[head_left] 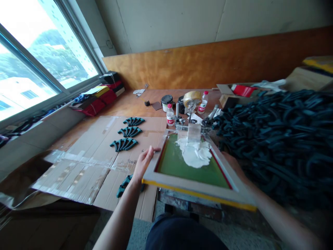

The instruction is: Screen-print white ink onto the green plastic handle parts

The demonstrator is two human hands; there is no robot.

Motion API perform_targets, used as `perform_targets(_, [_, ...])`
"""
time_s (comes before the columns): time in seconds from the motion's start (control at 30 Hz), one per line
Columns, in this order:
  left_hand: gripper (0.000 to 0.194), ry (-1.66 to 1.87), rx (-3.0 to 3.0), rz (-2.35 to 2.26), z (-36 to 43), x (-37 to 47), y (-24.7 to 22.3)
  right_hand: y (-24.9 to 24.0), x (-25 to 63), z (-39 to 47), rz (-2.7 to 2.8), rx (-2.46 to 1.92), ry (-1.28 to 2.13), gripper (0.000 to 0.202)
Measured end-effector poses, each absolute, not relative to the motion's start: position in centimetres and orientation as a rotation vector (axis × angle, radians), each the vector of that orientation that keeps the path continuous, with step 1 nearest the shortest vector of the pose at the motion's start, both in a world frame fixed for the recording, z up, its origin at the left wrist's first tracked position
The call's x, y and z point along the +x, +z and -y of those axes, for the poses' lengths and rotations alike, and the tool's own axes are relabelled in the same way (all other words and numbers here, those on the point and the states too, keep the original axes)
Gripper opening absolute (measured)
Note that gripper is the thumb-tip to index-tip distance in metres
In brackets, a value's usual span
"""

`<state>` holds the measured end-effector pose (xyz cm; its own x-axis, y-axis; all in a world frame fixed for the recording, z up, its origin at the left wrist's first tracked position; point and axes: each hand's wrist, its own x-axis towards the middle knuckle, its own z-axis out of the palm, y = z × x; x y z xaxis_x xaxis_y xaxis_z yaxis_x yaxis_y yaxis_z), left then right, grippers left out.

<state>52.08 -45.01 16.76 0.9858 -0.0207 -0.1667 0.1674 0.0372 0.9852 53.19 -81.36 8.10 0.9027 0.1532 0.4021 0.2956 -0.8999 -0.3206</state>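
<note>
A screen-printing frame (pixel 166 184) stands tilted in front of me, with a green mesh (pixel 169 166) and a thick pool of white ink (pixel 195 156) on it. A squeegee (pixel 194 133) rests upright in the ink at the far end. My left hand (pixel 144 161) is closed at the frame's left rim, its fingertips at a small dark piece (pixel 157 149) that is mostly hidden. At the right rim is my right hand (pixel 232 163), beside a big heap of dark green curved plastic parts (pixel 281 139); its fingers are largely hidden and blurred.
Flattened cardboard (pixel 85 159) covers the left of the table, bearing fanned rows of the dark parts (pixel 124 144) and a nearer group (pixel 125 185). Bottles (pixel 170 115), an ink tub (pixel 167 102) and a tape roll (pixel 191 98) stand behind the frame. A window (pixel 52 52) is at left.
</note>
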Motion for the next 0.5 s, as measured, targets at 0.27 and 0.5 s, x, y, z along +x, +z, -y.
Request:
perform_targets(0.27, [0.073,-0.246,1.761,-0.353,45.1,49.3,4.6,12.6,57.9,74.4,0.64,-2.766,-0.317,0.035])
perform_targets(0.5, [0.062,-0.258,1.841,-0.355,44.6,49.6,3.5,11.0,51.8,73.8,1.161,-2.7,-0.052,0.018])
